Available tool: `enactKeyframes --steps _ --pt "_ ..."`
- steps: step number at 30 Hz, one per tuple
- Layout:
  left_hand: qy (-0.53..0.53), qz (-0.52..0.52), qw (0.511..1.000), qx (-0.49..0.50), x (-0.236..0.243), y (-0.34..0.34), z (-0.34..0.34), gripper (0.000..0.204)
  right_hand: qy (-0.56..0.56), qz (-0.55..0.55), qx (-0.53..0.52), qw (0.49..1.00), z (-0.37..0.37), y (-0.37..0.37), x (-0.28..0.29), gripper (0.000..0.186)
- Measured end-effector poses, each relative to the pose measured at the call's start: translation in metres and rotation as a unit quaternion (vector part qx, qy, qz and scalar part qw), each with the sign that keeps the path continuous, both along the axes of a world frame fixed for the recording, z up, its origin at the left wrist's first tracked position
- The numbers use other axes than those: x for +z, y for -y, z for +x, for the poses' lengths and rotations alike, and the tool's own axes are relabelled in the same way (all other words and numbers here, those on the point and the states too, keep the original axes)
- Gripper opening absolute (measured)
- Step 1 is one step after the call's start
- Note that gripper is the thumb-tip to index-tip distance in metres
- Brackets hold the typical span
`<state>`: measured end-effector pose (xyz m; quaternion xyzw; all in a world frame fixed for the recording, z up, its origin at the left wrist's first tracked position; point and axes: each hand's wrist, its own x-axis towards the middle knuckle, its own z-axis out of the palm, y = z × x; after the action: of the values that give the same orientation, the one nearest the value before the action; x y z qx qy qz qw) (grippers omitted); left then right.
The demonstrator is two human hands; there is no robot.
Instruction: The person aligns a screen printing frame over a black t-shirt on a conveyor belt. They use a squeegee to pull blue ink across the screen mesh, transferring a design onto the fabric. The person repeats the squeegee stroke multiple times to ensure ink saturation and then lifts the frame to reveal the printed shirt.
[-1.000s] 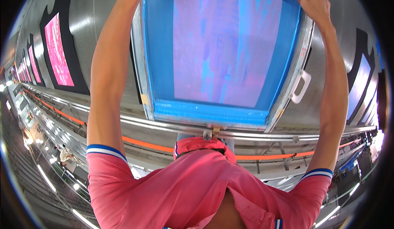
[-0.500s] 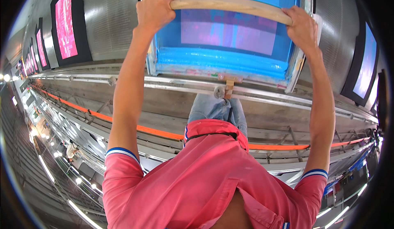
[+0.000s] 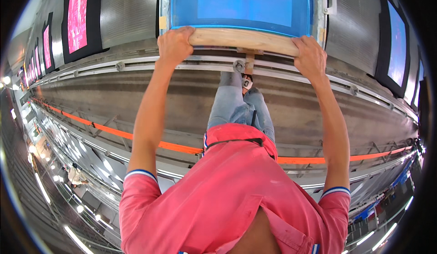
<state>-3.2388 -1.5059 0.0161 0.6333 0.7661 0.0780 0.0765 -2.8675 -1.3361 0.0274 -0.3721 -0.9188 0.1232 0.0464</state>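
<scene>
My left hand (image 3: 175, 48) and my right hand (image 3: 312, 59) are closed round the two ends of a long wooden squeegee (image 3: 243, 40). It lies crosswise over the near end of a printing screen with blue mesh (image 3: 255, 3) and a pale metal frame (image 3: 165, 3). A brighter blue rectangle fills the middle of the mesh. The squeegee's lower edge, and any ink in front of it, are hidden under the wood. A white handle (image 3: 331, 0) sticks out from the frame's right side.
Metal rails (image 3: 145, 67) run along the table's near edge. Black fabric pieces with pink prints (image 3: 78, 22) lie to the left, and one with a blue print (image 3: 397, 44) to the right. Behind me stretches an orange strip (image 3: 109, 129); a person (image 3: 75, 174) is far off at left.
Both hands have drawn the squeegee toward me, from mid-screen to its near end. The mesh, which showed pinkish purple, is now evenly blue. The band of blue ink at the near end is covered.
</scene>
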Motion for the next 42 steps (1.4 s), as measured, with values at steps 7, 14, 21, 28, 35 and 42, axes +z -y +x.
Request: enactKeyframes --steps 7,14,21,28,35,42 --pt "-0.033 0.132 0.989 -0.063 -0.015 0.030 0.004 0.055 -0.043 0.069 -0.021 0.996 0.005 0.048 -0.006 0.049" --pt "0.046 -0.118 0.992 -0.018 0.069 -0.033 -0.021 0.042 0.077 -0.132 -0.038 0.988 -0.013 -0.015 0.074 0.039" --pt "-0.056 -0.069 0.996 0.000 0.029 -0.292 -0.127 0.033 0.090 -0.027 -0.052 0.994 -0.119 -0.301 0.031 0.035" --pt "-0.110 -0.047 0.993 -0.003 0.003 -0.482 -0.209 0.034 0.081 0.032 -0.027 0.996 -0.193 -0.496 -0.007 0.041" --pt "-0.149 -0.060 0.987 0.003 -0.002 -0.490 -0.205 0.039 0.107 0.039 -0.018 0.993 -0.197 -0.500 -0.023 0.043" --pt "-0.102 -0.040 0.994 0.020 -0.015 -0.416 -0.182 0.045 0.022 0.022 0.008 0.999 -0.173 -0.420 -0.017 0.036"
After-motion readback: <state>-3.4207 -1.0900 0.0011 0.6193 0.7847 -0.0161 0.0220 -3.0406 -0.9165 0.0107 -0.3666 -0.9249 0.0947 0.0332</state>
